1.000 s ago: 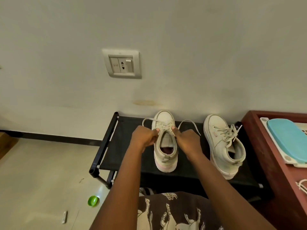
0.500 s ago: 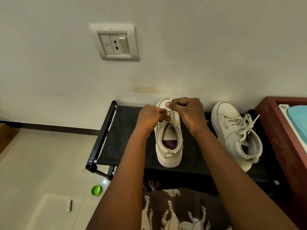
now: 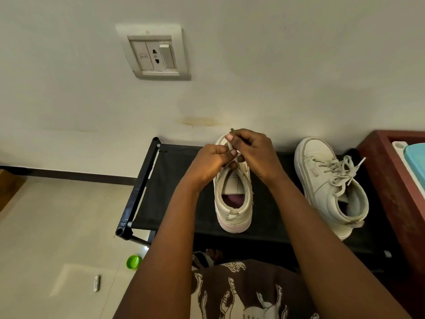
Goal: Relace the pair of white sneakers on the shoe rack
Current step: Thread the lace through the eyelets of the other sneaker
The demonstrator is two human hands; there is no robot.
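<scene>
your left hand (image 3: 208, 165) and right hand (image 3: 255, 153) meet over the front of the near sneaker (image 3: 233, 203), knuckles almost touching. the fingers of both are curled in tight and narrow, each pinching a stretch of the lace (image 3: 231, 148) between thumb and fingertips. the pale strip shows in the small gap between your two thumbs. just below your fingers, the shoe's open mouth and heel point back at you, and it stands upright on the black shoe rack (image 3: 170, 180). well off to the right of your right fingers, the second sneaker (image 3: 331, 187) sits tilted on the same rack, threaded, with loose ends sticking out. beyond your fingertips, up the wall, is a socket plate (image 3: 156, 55). down and left of your left wrist, a green cap (image 3: 133, 261) lies on the floor.
</scene>
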